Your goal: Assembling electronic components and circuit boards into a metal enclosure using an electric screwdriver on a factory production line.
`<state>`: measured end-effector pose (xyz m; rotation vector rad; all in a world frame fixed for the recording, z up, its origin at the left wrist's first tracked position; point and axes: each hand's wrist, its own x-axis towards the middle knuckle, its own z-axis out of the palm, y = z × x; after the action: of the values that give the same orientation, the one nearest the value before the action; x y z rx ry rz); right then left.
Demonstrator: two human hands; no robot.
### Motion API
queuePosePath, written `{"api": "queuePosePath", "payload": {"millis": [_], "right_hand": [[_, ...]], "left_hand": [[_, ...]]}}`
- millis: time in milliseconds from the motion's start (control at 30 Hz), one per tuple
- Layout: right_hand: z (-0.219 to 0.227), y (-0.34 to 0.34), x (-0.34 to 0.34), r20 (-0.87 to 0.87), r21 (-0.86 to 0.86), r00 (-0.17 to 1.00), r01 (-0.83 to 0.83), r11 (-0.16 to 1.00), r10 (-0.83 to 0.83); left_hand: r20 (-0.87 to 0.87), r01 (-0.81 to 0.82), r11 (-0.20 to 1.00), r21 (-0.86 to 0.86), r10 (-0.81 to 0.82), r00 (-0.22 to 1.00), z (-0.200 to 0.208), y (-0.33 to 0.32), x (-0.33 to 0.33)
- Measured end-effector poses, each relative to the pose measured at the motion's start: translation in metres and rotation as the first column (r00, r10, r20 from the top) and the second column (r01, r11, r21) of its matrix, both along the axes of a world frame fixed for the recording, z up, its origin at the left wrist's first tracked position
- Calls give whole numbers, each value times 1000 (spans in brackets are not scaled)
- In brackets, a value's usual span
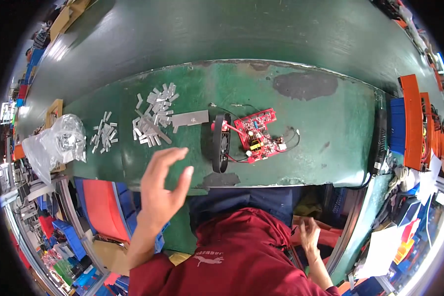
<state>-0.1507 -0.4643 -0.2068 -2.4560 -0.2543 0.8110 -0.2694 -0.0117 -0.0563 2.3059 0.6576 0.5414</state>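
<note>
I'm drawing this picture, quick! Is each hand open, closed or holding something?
Left hand: open, nothing seen in it.
Right hand: partly curled; can't tell if it holds anything.

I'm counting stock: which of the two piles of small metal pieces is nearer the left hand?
The larger pile, just beyond the left hand; the smaller pile lies farther left, near the plastic bag.

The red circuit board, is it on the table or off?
On: the red circuit board lies there, with green table showing around it.
</note>
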Motion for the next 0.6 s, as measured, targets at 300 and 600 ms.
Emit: {"api": "queuePosePath", "payload": {"millis": [300, 600], "right_hand": [[81, 178, 80, 523, 387, 842, -375, 842, 134], [110, 235, 123, 661, 181, 622, -676, 714, 421]], "left_hand": [[-78, 187, 956, 226, -173, 982, -5, -25, 52], [-28, -32, 925, 379, 46, 999, -4, 29, 39]]}}
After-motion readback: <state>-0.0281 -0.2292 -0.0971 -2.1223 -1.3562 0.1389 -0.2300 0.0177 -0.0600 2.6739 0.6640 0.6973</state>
